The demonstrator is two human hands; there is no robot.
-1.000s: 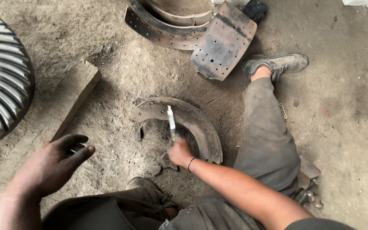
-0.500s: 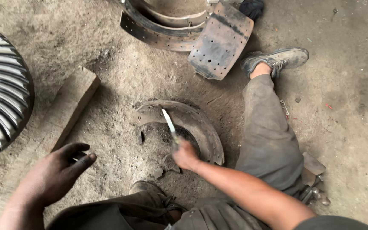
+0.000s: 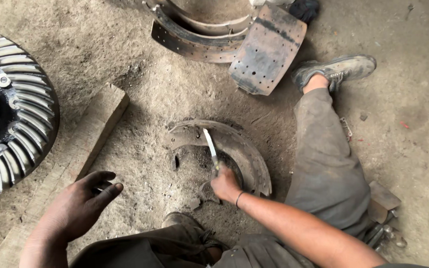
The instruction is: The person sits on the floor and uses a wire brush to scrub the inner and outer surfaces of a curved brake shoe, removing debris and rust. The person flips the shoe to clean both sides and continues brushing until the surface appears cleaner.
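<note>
While seated on the dirt floor (image 3: pixel 413 149):
Right hand (image 3: pixel 226 183): fist closed round a flat metal tool (image 3: pixel 210 147), blade on the curved brake shoe (image 3: pixel 234 146).
Left hand (image 3: pixel 78 203): empty, fingers loosely spread, beside a wooden plank (image 3: pixel 83 144).

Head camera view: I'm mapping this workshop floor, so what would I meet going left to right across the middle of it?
Large ring gear → wooden block → left hand → curved brake shoe → right hand holding a flat blade → trouser leg

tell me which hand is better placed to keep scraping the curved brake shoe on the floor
Right. The right hand grips the thin blade lying on the brake shoe; the left hand is empty, over the wooden plank.
</note>
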